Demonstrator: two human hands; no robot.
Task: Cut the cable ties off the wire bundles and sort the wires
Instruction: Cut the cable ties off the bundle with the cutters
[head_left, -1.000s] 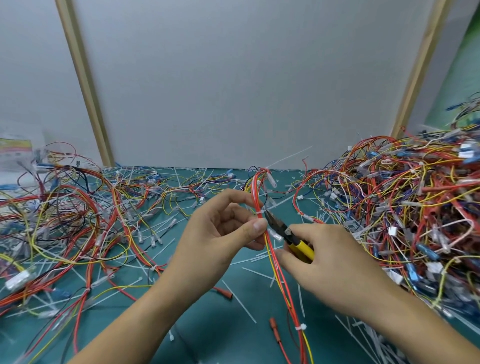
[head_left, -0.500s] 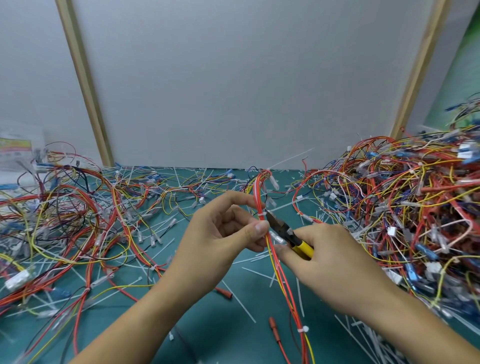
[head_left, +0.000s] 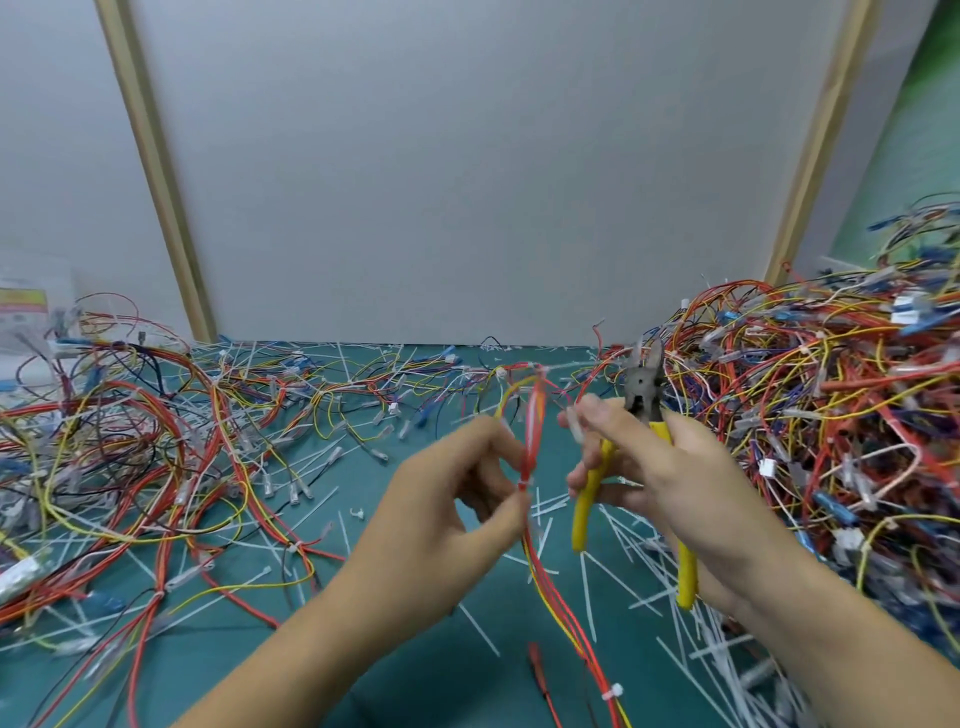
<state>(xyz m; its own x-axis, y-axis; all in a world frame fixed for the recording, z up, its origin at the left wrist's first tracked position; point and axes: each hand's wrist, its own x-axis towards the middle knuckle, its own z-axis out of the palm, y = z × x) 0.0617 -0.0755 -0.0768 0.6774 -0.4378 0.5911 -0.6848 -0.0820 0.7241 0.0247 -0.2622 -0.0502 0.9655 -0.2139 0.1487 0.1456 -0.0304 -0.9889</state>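
The left hand (head_left: 452, 512) pinches one slim red-and-yellow wire bundle (head_left: 535, 426) bearing two white cable ties (head_left: 612, 691), while the right hand (head_left: 675, 483) grips one pair of yellow-handled cutters (head_left: 584, 501), jaws apart.

Grey-walled work corner with a teal table top.
A plain pale grey wall panel (head_left: 467, 182) fills the back, softly and evenly lit. A light wooden strip (head_left: 156, 171) slants along the panel's left edge and a second wooden strip (head_left: 815, 140) along its right edge, with more grey wall beyond each. Further right of the panel, a blurred green surface (head_left: 924, 104) shows in the upper corner. The teal table top (head_left: 441, 691) meets the panel's lower edge.
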